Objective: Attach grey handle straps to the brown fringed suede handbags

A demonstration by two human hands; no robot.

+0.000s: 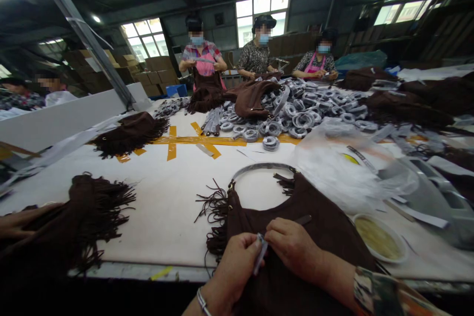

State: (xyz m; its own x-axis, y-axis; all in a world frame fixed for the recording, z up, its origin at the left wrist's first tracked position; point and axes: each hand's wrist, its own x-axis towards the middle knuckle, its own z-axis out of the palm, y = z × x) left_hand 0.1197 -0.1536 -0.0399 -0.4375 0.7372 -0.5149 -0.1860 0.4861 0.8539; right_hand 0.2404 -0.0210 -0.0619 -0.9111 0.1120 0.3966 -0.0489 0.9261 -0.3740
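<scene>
A dark brown fringed handbag (314, 207) lies at the table's front edge, its plastic-wrapped handle (259, 166) arching up at the far side. Over the bag's front, my left hand (239, 259) pinches a small plastic-wrapped strip (260, 256) between thumb and finger. My right hand (294, 247) is closed with its fingertips at the strip's upper end, seeming to grip it too. What the strip covers is too small to make out. Brown fringe (217, 239) hangs along the bag's left side.
Another person's hand (25, 219) holds a brown fringed piece (79, 217) at left. A bowl of yellowish stuff (379, 238) and clear plastic bags (340, 168) lie to the right. Behind are a heap of wrapped straps (307, 108), more brown bags (252, 96) and several co-workers.
</scene>
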